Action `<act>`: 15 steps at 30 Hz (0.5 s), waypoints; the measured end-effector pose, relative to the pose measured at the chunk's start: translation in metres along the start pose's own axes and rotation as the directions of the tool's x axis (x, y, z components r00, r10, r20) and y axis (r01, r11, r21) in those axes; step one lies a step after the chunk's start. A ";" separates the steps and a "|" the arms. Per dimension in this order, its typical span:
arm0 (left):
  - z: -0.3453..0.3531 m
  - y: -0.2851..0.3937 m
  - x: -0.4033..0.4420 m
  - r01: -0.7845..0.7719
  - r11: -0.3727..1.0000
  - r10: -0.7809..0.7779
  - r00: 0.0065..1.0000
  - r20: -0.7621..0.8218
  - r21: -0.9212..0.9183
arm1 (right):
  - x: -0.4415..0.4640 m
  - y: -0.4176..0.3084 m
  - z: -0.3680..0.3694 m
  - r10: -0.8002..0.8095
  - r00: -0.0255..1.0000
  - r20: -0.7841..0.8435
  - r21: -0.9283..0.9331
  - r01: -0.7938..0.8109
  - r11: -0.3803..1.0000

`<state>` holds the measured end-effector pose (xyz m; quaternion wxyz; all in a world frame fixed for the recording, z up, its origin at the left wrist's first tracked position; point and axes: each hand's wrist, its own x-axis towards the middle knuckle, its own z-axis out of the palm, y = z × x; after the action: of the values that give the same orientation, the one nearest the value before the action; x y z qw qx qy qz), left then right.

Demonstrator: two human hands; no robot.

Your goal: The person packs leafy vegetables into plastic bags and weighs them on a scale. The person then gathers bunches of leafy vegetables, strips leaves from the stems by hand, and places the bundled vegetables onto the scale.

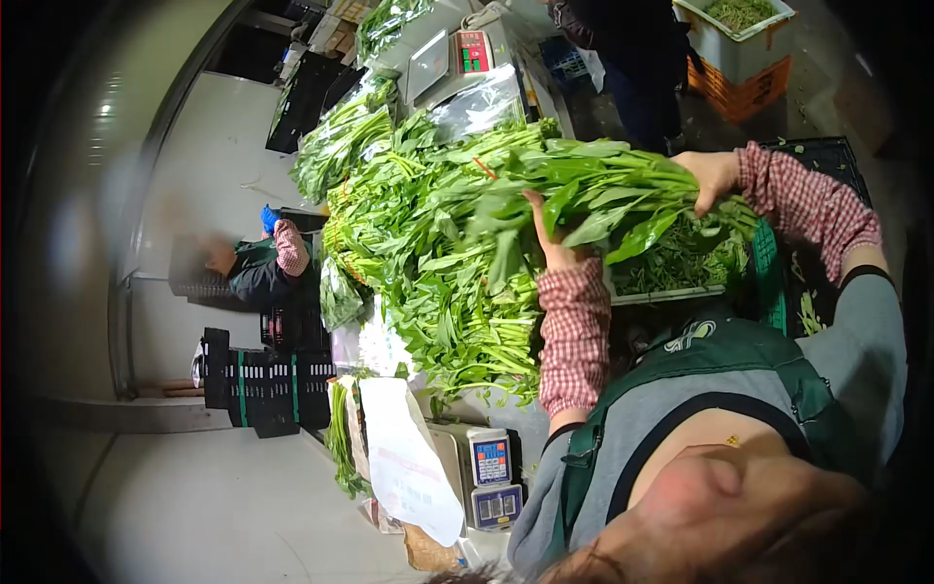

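Observation:
My right hand (710,181) is closed round the stems of a bunch of leafy greens (613,175), which lies across to the left with its long green leaves. At the leafy end, my left hand (556,238) holds the same bunch; leaves cover part of it and one digit sticks up. Below the bunch, a container of loose greens (671,258) stands close to my body. To the left, a large heap of bundled greens (418,214) covers the table, some bundles tied with red bands.
Scales stand at the table's far end (472,54) and near side (491,462). A white plastic bag (413,457) lies beside the nearer one. Across the table is a co-worker (268,258) by stacked black crates (263,384). Another person (632,68) stands near an orange crate (744,88).

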<state>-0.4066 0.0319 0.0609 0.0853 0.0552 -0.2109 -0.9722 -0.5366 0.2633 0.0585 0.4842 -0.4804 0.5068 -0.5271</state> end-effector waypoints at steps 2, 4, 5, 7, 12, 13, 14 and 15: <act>-0.003 -0.020 -0.019 0.135 0.991 -0.129 0.975 -0.179 0.020 | -0.022 -0.007 -0.011 0.056 0.998 -0.038 0.004 -0.056 0.998; -0.037 -0.046 -0.054 0.347 0.937 -0.339 0.931 -0.135 0.042 | -0.044 -0.012 -0.034 0.186 0.982 -0.022 0.020 -0.185 0.983; -0.039 -0.065 -0.069 0.460 0.887 -0.461 0.887 0.021 0.028 | -0.055 -0.011 -0.045 0.247 0.969 -0.012 0.032 -0.247 0.968; -0.049 -0.105 -0.078 0.579 0.815 -0.572 0.800 0.179 0.017 | -0.081 0.020 -0.063 0.385 0.922 0.046 0.388 -0.372 0.844; -0.094 -0.169 -0.020 0.546 0.668 -0.733 0.599 0.323 0.505 | -0.089 0.050 -0.021 0.253 0.961 0.111 0.898 -0.206 0.388; -0.078 -0.169 -0.010 0.551 0.724 -0.681 0.667 0.302 0.415 | -0.086 0.049 -0.009 0.192 0.978 0.078 0.901 -0.152 0.406; -0.058 -0.165 -0.004 0.546 0.773 -0.628 0.730 0.269 0.322 | -0.082 0.046 0.003 0.129 0.991 0.045 0.903 -0.096 0.418; -0.052 -0.164 0.002 0.481 0.862 -0.505 0.785 0.358 0.163 | -0.061 0.010 0.025 0.103 0.985 0.139 0.944 -0.163 0.287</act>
<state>-0.4248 0.1573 -0.0550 -0.2168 -0.0828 -0.2321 -0.9446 -0.5072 0.3222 0.0483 0.7291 -0.0703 0.1221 -0.6698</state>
